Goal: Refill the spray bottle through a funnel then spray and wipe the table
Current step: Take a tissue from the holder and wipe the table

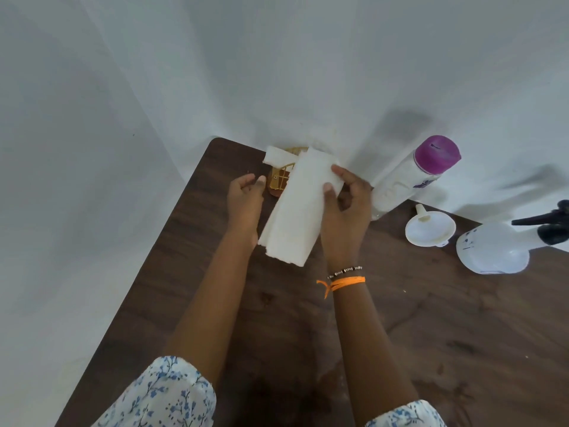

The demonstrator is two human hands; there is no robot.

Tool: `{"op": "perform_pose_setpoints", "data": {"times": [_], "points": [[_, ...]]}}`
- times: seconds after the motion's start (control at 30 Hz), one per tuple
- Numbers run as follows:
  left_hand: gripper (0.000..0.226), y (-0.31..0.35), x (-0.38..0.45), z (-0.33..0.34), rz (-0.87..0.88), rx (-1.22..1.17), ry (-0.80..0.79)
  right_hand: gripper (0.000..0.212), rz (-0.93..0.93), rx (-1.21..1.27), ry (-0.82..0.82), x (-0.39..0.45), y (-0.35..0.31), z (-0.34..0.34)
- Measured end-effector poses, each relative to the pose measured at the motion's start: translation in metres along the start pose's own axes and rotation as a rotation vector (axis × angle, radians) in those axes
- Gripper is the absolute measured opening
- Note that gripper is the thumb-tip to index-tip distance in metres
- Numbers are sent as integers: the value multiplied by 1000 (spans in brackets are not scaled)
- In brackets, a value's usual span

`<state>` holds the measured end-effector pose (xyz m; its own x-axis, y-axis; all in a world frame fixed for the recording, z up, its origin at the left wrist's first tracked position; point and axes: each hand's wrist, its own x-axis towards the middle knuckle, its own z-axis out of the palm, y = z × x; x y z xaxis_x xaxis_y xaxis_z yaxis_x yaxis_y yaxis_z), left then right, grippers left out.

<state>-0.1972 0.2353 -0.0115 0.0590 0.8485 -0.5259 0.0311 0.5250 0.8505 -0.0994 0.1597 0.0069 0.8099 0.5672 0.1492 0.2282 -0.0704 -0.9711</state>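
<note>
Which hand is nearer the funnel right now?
Right. The right hand, gripping the folded paper towel, sits just left of the funnel; the left hand is farther off, beyond the towel.

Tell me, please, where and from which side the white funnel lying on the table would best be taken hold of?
Probably by the wide rim of the funnel, from above. It lies on the table mouth up, its small handle tab pointing away toward the wall, clear of the purple-capped bottle and the spray bottle beside it. The right hand is nearer but holds the paper towel.
</note>
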Motion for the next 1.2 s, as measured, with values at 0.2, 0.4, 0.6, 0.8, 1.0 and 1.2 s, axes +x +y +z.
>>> {"op": "perform_pose_setpoints", "data": {"times": [0.2,0.4,0.6,0.8,1.0,1.2], "points": [[17,-20,-61,-29,-50,161,-315,67,133,-34,-295,-32,22,-24],[20,-60,-106,-48,-17,158,-205,47,172,-165,-542,-77,43,-64],[13,-93,-146,-68,-58,168,-168,10,-75,-408,-609,-122,53,-93],[18,-127,-164,-88,-43,191,-31,35,-105,-371,-549,-151,54,-105],[12,-133,-166,-105,0,178,54,37,-204,-457,-323,-135,35,-79],[13,-129,-165,-113,24,135,90,45,-324,-655,-638,-135,44,-28]]}}
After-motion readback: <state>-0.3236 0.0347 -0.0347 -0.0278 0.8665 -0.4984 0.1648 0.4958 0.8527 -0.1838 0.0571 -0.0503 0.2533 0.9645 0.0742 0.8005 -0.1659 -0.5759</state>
